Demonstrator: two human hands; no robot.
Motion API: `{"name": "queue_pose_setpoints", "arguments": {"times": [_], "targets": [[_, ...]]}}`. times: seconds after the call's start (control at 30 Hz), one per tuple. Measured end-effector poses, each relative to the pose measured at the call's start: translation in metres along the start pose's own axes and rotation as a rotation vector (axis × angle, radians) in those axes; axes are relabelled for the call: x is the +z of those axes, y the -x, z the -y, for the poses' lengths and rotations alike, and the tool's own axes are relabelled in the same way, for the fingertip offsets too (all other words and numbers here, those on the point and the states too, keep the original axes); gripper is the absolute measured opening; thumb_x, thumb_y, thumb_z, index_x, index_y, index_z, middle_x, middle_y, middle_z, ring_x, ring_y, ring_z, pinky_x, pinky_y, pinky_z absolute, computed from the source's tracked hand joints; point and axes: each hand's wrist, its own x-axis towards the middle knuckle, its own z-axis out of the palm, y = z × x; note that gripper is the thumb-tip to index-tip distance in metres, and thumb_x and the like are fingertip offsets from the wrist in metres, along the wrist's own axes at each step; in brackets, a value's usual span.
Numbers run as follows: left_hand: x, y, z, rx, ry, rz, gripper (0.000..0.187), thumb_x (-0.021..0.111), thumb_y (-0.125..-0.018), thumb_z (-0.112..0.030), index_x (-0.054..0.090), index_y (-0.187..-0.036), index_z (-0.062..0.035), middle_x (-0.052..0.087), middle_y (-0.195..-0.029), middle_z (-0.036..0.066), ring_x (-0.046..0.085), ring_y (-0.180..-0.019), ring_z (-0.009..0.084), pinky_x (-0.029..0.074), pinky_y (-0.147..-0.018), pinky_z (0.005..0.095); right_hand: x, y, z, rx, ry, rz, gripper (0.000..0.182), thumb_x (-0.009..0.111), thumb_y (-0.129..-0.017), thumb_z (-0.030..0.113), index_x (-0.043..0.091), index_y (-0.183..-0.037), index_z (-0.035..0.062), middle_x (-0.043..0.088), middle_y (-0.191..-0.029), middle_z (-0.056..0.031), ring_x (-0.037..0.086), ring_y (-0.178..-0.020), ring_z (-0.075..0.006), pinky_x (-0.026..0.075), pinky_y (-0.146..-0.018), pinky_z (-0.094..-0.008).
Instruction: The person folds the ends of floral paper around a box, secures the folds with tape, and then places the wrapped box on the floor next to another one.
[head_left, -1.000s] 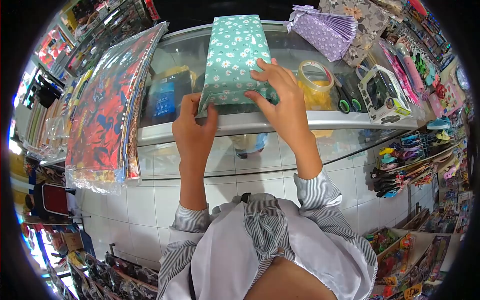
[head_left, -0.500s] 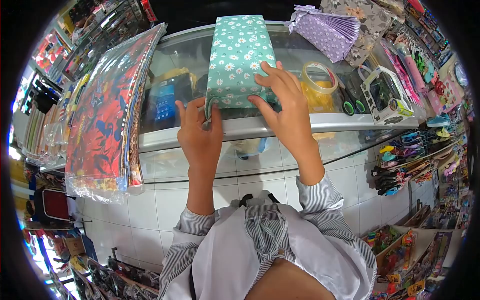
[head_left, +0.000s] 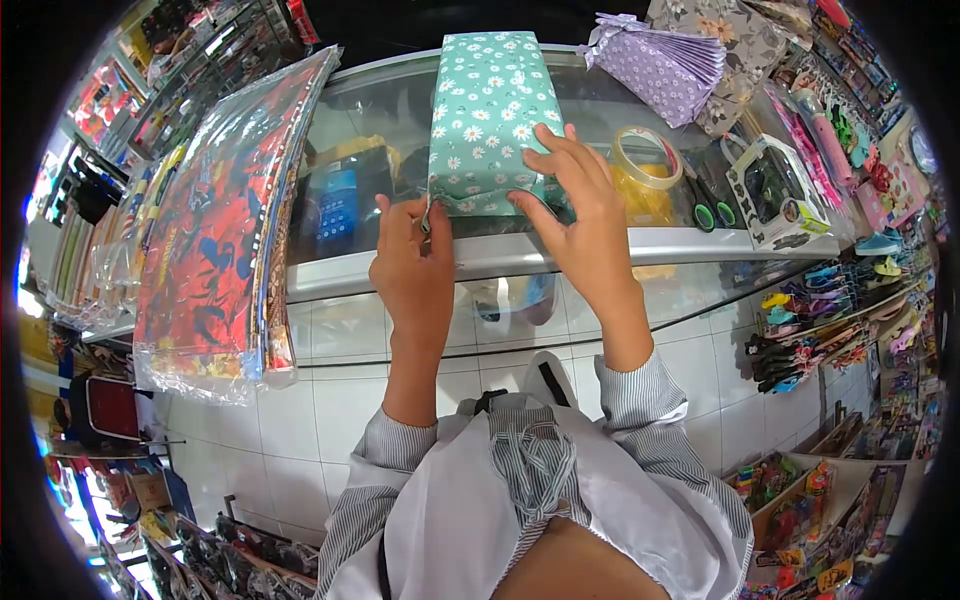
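Note:
A box wrapped in mint-green daisy paper [head_left: 490,110] lies lengthwise on the glass counter, its near end toward me. Thumb and fingers of my left hand [head_left: 415,260] pinch the paper fold at the box's near left corner. My right hand [head_left: 585,215] rests at the near right side, fingers spread over the right edge of the box and thumb against the near end. To the right of it sits a roll of clear tape [head_left: 646,182] on something yellow. Scissors with green-ringed handles [head_left: 712,212] lie just beyond the tape.
Plastic-sleeved sheets of patterned wrapping paper [head_left: 215,240] overhang the counter's metal front edge [head_left: 500,252] at left. A purple pleated gift wrap [head_left: 655,75] and a boxed item [head_left: 785,195] stand at right. Racks of goods surround the tiled floor [head_left: 300,420].
The box and both hands appear slightly further right in view, along with most of the counter. The left hand keeps its pinch on the fold; the right hand stays at the box's right side.

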Motion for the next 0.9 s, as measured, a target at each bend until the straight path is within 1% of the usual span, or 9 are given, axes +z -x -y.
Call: {"name": "queue_pose_setpoints", "arguments": {"times": [0.07,0.13,0.23,0.3,0.4,0.5,0.7,0.8,0.9], "targets": [[0.004,-0.001,-0.001,0.0,0.071,-0.045,0.012,0.059,-0.087,-0.006,0.055,-0.099,-0.0031,0.06,-0.06,0.007,0.059,-0.053,0.0159,0.044,-0.088,0.0355,0.0,0.0,0.0,-0.011,-0.007,0.005,0.029,0.071,-0.073,0.008,0.061,-0.1,0.0028,0.056,-0.119,-0.0151,0.048,-0.115,-0.037,0.037,-0.102,-0.044],[0.003,-0.003,-0.009,-0.062,0.13,-0.059,0.015,0.06,-0.086,-0.005,0.057,-0.101,-0.004,0.057,-0.056,0.006,0.057,-0.047,0.0201,0.042,-0.1,0.0426,0.0,0.0,-0.001,-0.006,-0.014,0.0,0.029,0.07,-0.073,0.008,0.061,-0.1,0.0027,0.056,-0.119,-0.0152,0.048,-0.115,-0.0372,0.037,-0.103,-0.0438],[-0.003,-0.008,-0.019,-0.106,0.118,-0.007,0.02,0.061,-0.086,-0.007,0.061,-0.105,-0.003,0.057,-0.054,0.007,0.056,-0.045,0.0198,0.043,-0.1,0.0422,0.0,0.001,-0.001,-0.014,-0.028,-0.009,0.029,0.069,-0.073,0.007,0.061,-0.1,0.0026,0.056,-0.119,-0.0157,0.048,-0.114,-0.0375,0.036,-0.103,-0.0438],[-0.003,-0.01,-0.006,0.053,0.062,0.023,0.021,0.062,-0.086,-0.008,0.064,-0.107,-0.0027,0.056,-0.053,0.007,0.055,-0.045,0.0197,0.043,-0.099,0.042,0.001,0.001,-0.001,-0.023,-0.038,-0.015,0.028,0.068,-0.074,0.006,0.061,-0.1,0.0024,0.056,-0.119,-0.0162,0.048,-0.114,-0.0375,0.036,-0.103,-0.044],[-0.004,-0.008,-0.008,0.012,0.033,0.006,0.018,0.063,-0.085,-0.009,0.068,-0.101,-0.0027,0.054,-0.052,0.007,0.05,-0.043,0.0179,0.043,-0.099,0.0418,0.002,0.001,-0.002,-0.029,-0.041,-0.03,0.027,0.067,-0.074,0.006,0.061,-0.1,0.002,0.057,-0.118,-0.0167,0.049,-0.113,-0.0373,0.036,-0.103,-0.0447],[-0.005,-0.007,-0.008,0.03,0.108,0.004,0.015,0.063,-0.087,-0.008,0.067,-0.098,0.0011,0.06,-0.059,0.01,0.034,-0.053,0.0058,0.04,-0.103,0.0385,0.004,0.002,-0.003,-0.031,-0.044,-0.046,0.027,0.067,-0.075,0.005,0.061,-0.1,0.0016,0.057,-0.117,-0.0169,0.049,-0.113,-0.0372,0.036,-0.103,-0.0449],[-0.014,-0.011,-0.016,-0.072,0.07,0.078,0.017,0.065,-0.085,-0.01,0.066,-0.098,0.0005,0.063,-0.065,0.007,0.047,-0.054,0.0076,0.034,-0.106,0.0402,0.006,0.003,-0.002,-0.003,-0.05,-0.063,0.027,0.068,-0.074,0.006,0.062,-0.101,0.0014,0.058,-0.117,-0.016,0.05,-0.114,-0.0371,0.036,-0.103,-0.0447],[-0.013,-0.007,-0.015,-0.034,0.06,0.049,0.022,0.07,-0.08,-0.014,0.066,-0.097,-0.0029,0.065,-0.074,0.003,0.056,-0.062,0.0127,0.029,-0.108,0.0413,0.005,0.003,-0.004,0.008,-0.06,-0.065,0.028,0.069,-0.074,0.006,0.062,-0.101,0.0016,0.058,-0.118,-0.0153,0.049,-0.115,-0.0373,0.036,-0.103,-0.0446],[-0.016,-0.004,-0.015,-0.003,-0.161,0.036,0.022,0.074,-0.075,-0.017,0.065,-0.093,-0.0075,0.065,-0.08,0.001,0.058,-0.071,0.0142,0.026,-0.109,0.0405,0.006,0.003,-0.006,0.008,-0.085,-0.064,0.029,0.069,-0.074,0.006,0.062,-0.101,0.002,0.058,-0.119,-0.0149,0.048,-0.116,-0.0378,0.036,-0.102,-0.0444]]}}
